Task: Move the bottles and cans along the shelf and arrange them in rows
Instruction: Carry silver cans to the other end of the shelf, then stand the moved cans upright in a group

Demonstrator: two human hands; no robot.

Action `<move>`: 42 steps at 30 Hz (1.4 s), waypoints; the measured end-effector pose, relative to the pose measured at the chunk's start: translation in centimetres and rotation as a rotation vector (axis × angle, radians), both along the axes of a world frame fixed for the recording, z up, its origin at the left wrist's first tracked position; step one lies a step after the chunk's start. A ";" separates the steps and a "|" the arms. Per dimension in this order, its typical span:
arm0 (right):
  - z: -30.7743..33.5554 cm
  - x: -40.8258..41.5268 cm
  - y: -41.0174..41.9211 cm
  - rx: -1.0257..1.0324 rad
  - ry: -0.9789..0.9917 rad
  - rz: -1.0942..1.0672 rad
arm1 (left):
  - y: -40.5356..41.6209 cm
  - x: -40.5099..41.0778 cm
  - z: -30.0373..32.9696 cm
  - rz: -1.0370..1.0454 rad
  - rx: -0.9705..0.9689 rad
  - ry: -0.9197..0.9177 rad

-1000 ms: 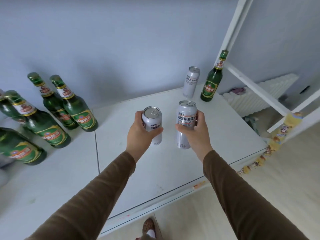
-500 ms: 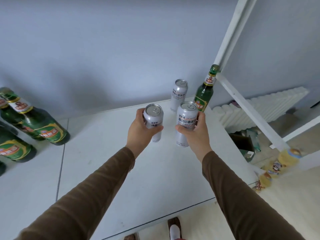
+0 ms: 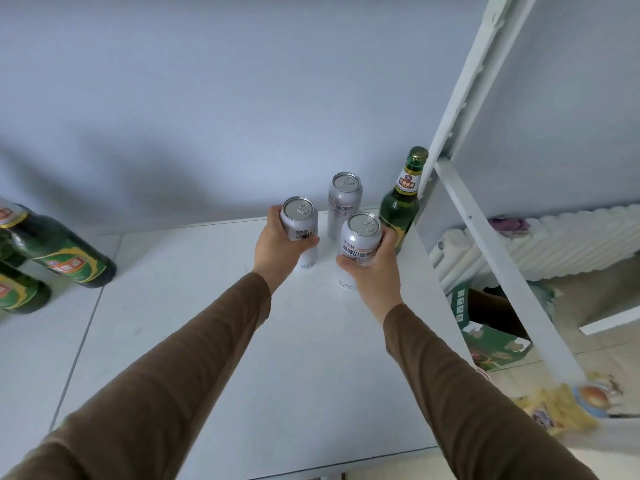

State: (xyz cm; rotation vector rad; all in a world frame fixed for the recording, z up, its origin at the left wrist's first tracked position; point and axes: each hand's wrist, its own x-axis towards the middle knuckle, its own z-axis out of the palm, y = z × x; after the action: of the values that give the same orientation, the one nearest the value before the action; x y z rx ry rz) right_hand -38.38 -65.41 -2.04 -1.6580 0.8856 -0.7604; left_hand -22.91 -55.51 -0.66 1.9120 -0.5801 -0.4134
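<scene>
Cans in both hands, fingers curled round them, near the back can and bottle; bottles far left remain unmoved.

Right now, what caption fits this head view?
Each hand, left and right, holds a silver can near another can and a green bottle.

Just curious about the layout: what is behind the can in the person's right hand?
Behind the can held by the right hand stand a third silver can near the wall and a green bottle beside the shelf post. The bottle's base is covered by hand and can.
</scene>
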 end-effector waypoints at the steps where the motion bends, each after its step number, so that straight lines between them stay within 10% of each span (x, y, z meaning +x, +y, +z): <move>1: -0.3 0.2 -0.1 -0.001 0.001 0.004 | -0.2 0.1 -0.2 0.006 0.001 0.004; 20: -0.7 -0.1 0.3 -0.070 -0.033 0.043 | 0.8 0.8 -0.8 -0.098 0.037 -0.062; 32: 6.7 0.6 4.5 -0.812 0.019 0.025 | 10.0 1.2 2.9 -0.002 0.127 -0.396; 42: 7.0 6.9 17.9 -0.914 0.206 0.330 | 25.2 4.3 4.6 0.002 0.213 -0.569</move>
State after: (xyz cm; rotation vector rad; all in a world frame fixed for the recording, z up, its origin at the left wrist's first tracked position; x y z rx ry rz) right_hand -31.45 -47.54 4.95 -2.6426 0.3644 -0.8223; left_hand -18.61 -30.26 3.97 2.2445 -0.9301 0.0883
